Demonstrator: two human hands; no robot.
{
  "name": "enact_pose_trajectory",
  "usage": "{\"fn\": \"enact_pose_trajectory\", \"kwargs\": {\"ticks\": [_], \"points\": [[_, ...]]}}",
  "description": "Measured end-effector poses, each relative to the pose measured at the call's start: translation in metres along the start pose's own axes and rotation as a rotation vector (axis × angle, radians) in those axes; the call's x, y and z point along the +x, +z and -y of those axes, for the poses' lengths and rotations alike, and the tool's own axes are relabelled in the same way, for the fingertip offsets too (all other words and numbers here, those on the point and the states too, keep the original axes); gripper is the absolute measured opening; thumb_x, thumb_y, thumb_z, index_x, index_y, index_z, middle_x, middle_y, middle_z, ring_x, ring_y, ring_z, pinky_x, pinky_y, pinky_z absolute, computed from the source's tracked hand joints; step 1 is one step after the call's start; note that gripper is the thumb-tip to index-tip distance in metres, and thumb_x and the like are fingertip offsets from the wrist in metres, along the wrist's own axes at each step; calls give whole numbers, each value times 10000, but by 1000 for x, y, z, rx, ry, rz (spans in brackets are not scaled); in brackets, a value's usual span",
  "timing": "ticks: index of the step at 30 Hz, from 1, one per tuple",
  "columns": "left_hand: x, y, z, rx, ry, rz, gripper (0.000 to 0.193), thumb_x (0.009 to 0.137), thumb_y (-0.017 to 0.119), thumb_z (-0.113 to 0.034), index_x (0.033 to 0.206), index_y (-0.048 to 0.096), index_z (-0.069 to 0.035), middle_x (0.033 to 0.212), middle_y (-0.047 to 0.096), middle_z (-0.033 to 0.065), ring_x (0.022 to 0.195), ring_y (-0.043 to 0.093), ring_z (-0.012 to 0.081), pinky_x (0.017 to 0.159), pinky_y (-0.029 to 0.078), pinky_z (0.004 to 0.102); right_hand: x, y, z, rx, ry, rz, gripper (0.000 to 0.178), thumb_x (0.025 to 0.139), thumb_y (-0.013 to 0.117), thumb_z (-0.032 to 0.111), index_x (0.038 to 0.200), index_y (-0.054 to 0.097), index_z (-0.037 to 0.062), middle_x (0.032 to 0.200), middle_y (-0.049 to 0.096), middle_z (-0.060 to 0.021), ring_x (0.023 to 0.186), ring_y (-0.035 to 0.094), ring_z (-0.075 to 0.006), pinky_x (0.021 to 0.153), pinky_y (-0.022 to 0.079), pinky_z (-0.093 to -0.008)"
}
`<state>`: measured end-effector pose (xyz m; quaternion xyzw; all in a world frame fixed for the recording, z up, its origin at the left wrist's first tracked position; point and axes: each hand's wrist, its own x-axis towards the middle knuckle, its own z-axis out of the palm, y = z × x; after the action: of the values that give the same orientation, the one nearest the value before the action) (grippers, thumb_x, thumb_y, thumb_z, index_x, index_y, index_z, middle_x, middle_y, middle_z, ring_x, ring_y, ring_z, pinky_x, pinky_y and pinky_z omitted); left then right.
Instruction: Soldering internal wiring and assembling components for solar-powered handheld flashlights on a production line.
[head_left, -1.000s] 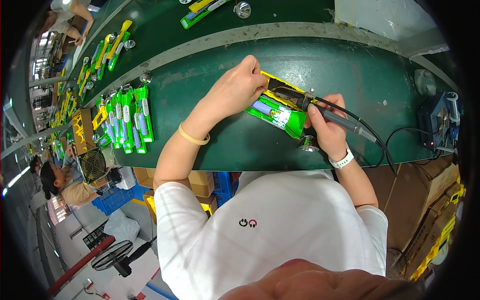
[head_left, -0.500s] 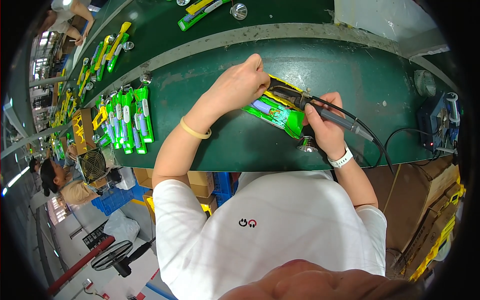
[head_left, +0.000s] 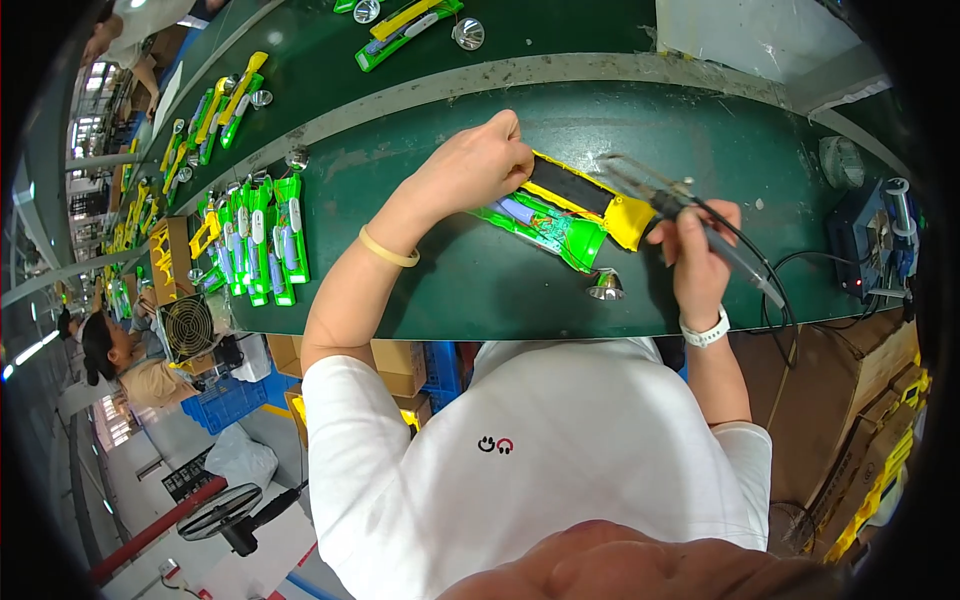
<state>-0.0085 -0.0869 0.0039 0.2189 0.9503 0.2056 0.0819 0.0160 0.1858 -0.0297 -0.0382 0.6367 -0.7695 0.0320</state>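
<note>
My right hand [head_left: 700,250] is closed round a grey soldering iron [head_left: 742,264] with a black cable; its blurred metal end points up and left, over the table. Below it lies an opened flashlight housing: a yellow half [head_left: 628,220] with a black inner strip, and a green half [head_left: 575,240] with a circuit board and a pale purple battery cell. Thin wires run between the halves. My left hand [head_left: 485,155] is closed at the housing's left end, its fingertips hidden, so what they pinch cannot be made out. A shiny reflector cup [head_left: 606,285] rests beside the green half.
Several green housings [head_left: 255,240] stand in a row on the left of the green table [head_left: 440,290]. More housings [head_left: 405,30] with reflectors lie beyond the grey ledge [head_left: 560,68]. A blue soldering station [head_left: 860,240] stands right. A fan [head_left: 187,325] and a person [head_left: 150,380] are at left.
My right hand has drawn the soldering iron up and right, off the housing, uncovering the yellow half. My left hand has stayed almost in place at the housing's left end.
</note>
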Motion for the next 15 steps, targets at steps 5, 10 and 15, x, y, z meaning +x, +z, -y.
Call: {"fn": "enact_pose_trajectory", "kwargs": {"ticks": [5,10,15], "points": [[5,-3,-2,10,-30,58,67,742,610,-117,759,636,-59,841,496,104,734,567,268,658,478,354,2,-31,-6,88,-24,-114,190,913,522,149,985,373,56,755,585,-107,636,610,-157,468,398,-207],[8,-2,-1,12,-54,93,71,742,611,-123,769,640,-64,838,498,98,745,566,260,671,475,349,0,-41,-11,195,15,-158,219,908,534,164,1013,374,59,750,567,-97,630,608,-171,485,406,-220],[12,-5,-4,21,-52,118,67,735,635,-109,776,621,-58,813,469,73,703,524,234,636,446,323,1,-44,-9,250,24,-155,230,905,538,175,1023,376,62,750,557,-94,627,607,-180,493,408,-225]]}}
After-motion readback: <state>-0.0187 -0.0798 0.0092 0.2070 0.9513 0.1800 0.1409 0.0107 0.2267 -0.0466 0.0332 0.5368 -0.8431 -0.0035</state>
